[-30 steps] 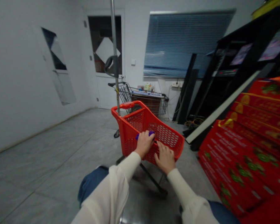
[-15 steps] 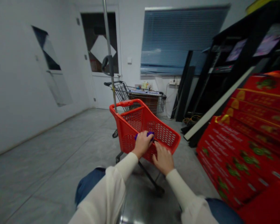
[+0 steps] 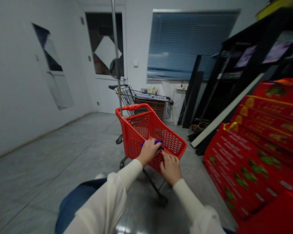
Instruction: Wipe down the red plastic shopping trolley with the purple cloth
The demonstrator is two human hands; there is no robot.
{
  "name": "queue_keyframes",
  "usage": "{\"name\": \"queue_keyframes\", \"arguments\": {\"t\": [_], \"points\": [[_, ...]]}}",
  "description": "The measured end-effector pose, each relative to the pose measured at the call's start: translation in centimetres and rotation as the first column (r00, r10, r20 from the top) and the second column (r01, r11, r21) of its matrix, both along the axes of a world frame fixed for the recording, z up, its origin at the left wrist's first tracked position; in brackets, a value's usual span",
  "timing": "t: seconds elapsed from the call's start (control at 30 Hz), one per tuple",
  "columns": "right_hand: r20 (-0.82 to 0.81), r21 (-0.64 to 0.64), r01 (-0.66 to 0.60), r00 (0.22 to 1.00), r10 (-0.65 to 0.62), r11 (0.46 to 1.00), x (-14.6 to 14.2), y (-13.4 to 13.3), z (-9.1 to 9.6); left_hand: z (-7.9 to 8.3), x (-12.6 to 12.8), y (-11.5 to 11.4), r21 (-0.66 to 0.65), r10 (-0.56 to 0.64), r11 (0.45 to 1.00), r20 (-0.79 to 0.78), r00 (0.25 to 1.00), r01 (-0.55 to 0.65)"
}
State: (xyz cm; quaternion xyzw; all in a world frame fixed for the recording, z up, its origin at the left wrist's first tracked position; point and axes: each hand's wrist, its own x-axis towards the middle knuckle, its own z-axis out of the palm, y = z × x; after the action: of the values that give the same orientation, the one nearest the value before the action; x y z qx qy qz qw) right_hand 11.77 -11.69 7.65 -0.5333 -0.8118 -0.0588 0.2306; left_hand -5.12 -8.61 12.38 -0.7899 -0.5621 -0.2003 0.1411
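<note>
A small red plastic shopping cart (image 3: 146,130) stands on the grey floor in front of me. My left hand (image 3: 148,152) is closed over a purple object (image 3: 157,142) at the cart's near rim. My right hand (image 3: 170,166) rests on the near edge of the cart beside it, fingers curled over the rim. Both arms wear white sleeves. A tall metal pole (image 3: 116,61) rises from the cart's far left corner.
A metal wire shopping cart (image 3: 148,100) stands behind by the white door (image 3: 104,65). Stacked red boxes (image 3: 256,143) line the right side, with dark shelving (image 3: 249,65) and leaning boards behind them. Blue blinds (image 3: 185,42) cover a window. Grey floor (image 3: 51,156) spreads left.
The cart and both hands have moved slightly forward and my view has shifted; my left leg has come forward. The hands keep their hold on the cart's rim.
</note>
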Motion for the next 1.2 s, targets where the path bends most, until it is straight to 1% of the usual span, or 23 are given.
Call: {"name": "queue_keyframes", "arguments": {"t": [0.03,0.07,0.13,0.2,0.23,0.3,0.37,0.43,0.47,0.53,0.6,0.63,0.7,0.77,0.83,0.87,0.9,0.93,0.97,1.03,1.1,1.13,1.2], "points": [[0.002,0.002,-0.004,1.000,0.004,1.000,0.3,0.0,0.1,0.3,-0.4,0.2,-0.014,-0.008,1.000,-0.016,1.000,0.007],[0.006,0.002,-0.010,1.000,0.010,1.000,0.6,0.1,0.0,0.7,-1.0,0.4,-0.031,0.009,0.999,-0.026,1.000,-0.009],[0.012,0.007,-0.021,1.000,0.021,1.000,1.1,0.2,-0.2,1.5,-2.2,1.0,-0.055,0.085,0.995,-0.025,0.996,-0.086],[0.006,0.023,-0.016,1.000,0.016,1.000,1.0,0.3,-0.6,1.7,-2.7,1.3,-0.050,0.145,0.988,-0.011,0.989,-0.145],[-0.006,0.034,-0.003,1.000,0.004,0.999,0.9,0.4,-0.8,1.6,-2.5,1.2,-0.040,0.152,0.988,-0.002,0.988,-0.152],[-0.035,0.057,0.029,0.999,-0.027,0.998,0.5,0.5,-1.2,0.8,-1.6,0.8,-0.006,0.107,0.994,0.008,0.994,-0.107],[-0.056,0.081,0.042,0.998,-0.038,0.996,0.5,0.7,-1.5,-0.1,-0.7,0.4,0.036,-0.003,0.999,-0.003,1.000,0.003],[-0.059,0.114,0.022,0.998,-0.015,0.993,0.9,0.9,-1.7,-0.7,-0.8,0.5,0.062,-0.106,0.992,-0.026,0.994,0.107],[-0.055,0.133,0.002,0.998,0.005,0.991,1.3,1.0,-1.9,-0.8,-1.3,0.8,0.070,-0.128,0.989,-0.029,0.991,0.130],[-0.047,0.166,-0.039,0.998,0.047,0.985,2.0,1.3,-2.1,-0.5,-2.9,1.8,0.078,-0.105,0.991,-0.007,0.994,0.105],[-0.042,0.186,-0.070,0.996,0.079,0.980,2.3,1.5,-2.5,-0.1,-4.1,2.7,0.085,-0.040,0.996,0.032,0.999,0.037],[-0.042,0.191,-0.075,0.996,0.084,0.979,2.2,1.6,-2.7,-0.1,-4.3,3.0,0.087,-0.007,0.996,0.051,0.999,0.003],[-0.045,0.200,-0.060,0.996,0.071,0.978,1.7,1.6,-3.1,-0.5,-3.6,3.0,0.089,0.039,0.995,0.085,0.996,-0.046],[-0.058,0.200,-0.019,0.998,0.031,0.980,1.0,1.7,-3.4,-1.3,-1.9,2.3,0.090,0.032,0.995,0.111,0.993,-0.042],[-0.063,0.172,-0.008,0.998,0.019,0.985,0.8,1.8,-3.4,-2.0,-0.4,1.6,0.097,-0.046,0.995,0.104,0.993,0.035],[-0.057,0.145,-0.028,0.998,0.037,0.989,1.0,1.9,-3.2,-2.2,0.0,1.5,0.096,-0.093,0.992,0.089,0.992,0.084],[-0.047,0.112,-0.062,0.997,0.068,0.992,1.4,2.0,-2.9,-2.1,0.0,1.5,0.091,-0.123,0.989,0.075,0.990,0.116],[-0.037,0.078,-0.100,0.994,0.103,0.992,2.0,2.2,-2.4,-1.9,-0.3,1.7,0.083,-0.128,0.989,0.069,0.989,0.123],[-0.028,0.046,-0.132,0.991,0.133,0.990,2.6,2.4,-2.0,-1.5,-1.0,2.1,0.073,-0.107,0.992,0.073,0.992,0.101],[-0.009,-0.007,-0.175,0.985,0.175,0.985,3.8,2.8,-1.1,-0.7,-2.4,3.0,0.049,-0.016,0.999,0.101,0.995,0.011],[0.007,-0.046,-0.202,0.979,0.202,0.978,4.3,3.2,-0.5,-0.2,-3.1,3.3,0.034,0.060,0.997,0.129,0.990,-0.065],[0.010,-0.065,-0.212,0.977,0.213,0.975,4.3,3.4,-0.3,-0.3,-3.0,3.2,0.030,0.075,0.996,0.137,0.988,-0.080],[0.007,-0.094,-0.211,0.977,0.213,0.973,3.9,3.6,-0.4,-0.9,-1.7,2.4,0.033,0.064,0.997,0.146,0.987,-0.070]]}}
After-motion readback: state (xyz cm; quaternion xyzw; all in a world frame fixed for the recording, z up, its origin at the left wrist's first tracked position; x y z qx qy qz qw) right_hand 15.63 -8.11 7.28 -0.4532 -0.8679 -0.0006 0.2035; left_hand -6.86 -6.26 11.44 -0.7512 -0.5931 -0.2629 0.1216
